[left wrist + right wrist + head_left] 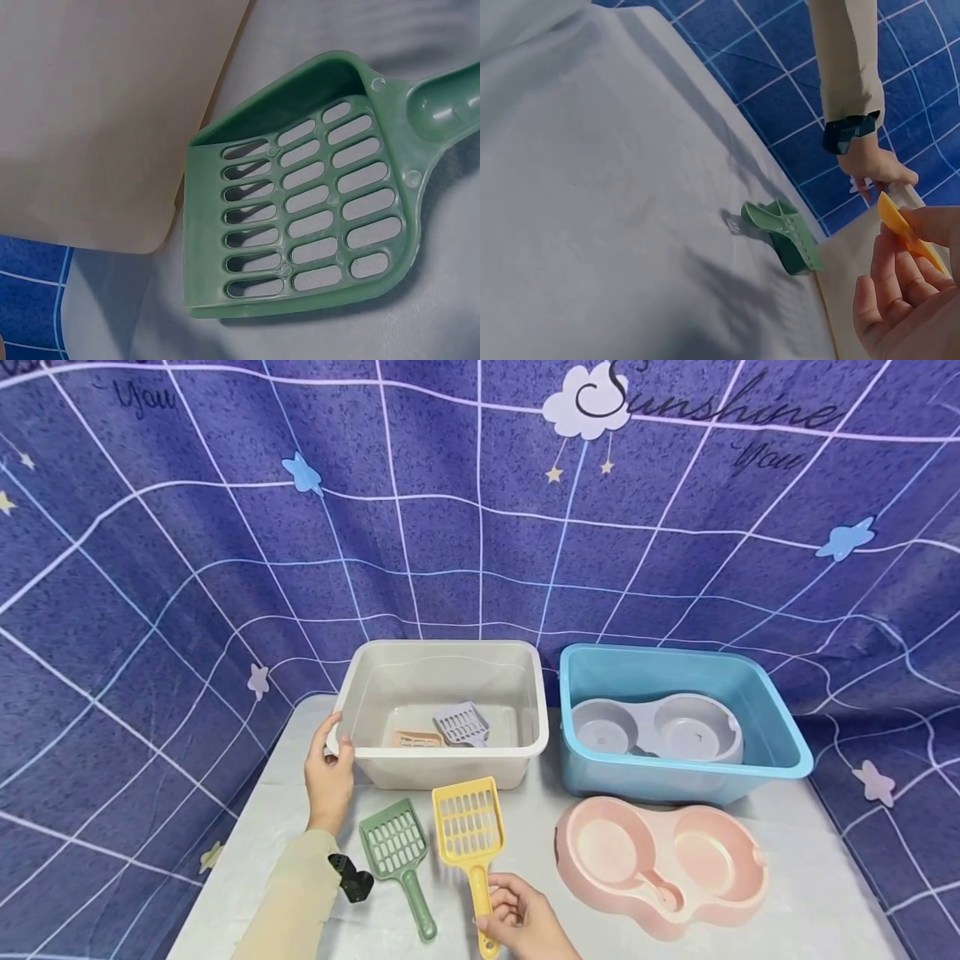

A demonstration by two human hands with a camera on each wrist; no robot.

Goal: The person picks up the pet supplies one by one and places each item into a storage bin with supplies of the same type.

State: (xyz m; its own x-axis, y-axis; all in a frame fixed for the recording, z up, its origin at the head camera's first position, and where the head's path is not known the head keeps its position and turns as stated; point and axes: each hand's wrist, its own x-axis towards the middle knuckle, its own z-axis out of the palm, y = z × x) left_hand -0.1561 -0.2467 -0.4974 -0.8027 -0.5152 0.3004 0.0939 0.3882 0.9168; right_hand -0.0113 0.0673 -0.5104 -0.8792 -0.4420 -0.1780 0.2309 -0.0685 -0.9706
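My right hand (521,917) pinches the handle of a yellow slotted litter scoop (468,822), held with its head up in front of a light grey litter box (450,768). In the right wrist view its thumb and fingers close on the yellow handle (907,232). My left hand (330,781) grips the grey box's rim at its front left corner. Between the hands a green litter scoop (395,843) lies on the table, its head close to the box in the left wrist view. Inside the box lie a lavender scoop (461,724) and a peach scoop (417,740).
To the right stands a blue litter box (682,785) with a grey double pet bowl (697,731) inside. A pink double bowl (663,868) sits before it on the white-covered table (247,860). A purple patterned curtain (450,527) hangs behind and at both sides.
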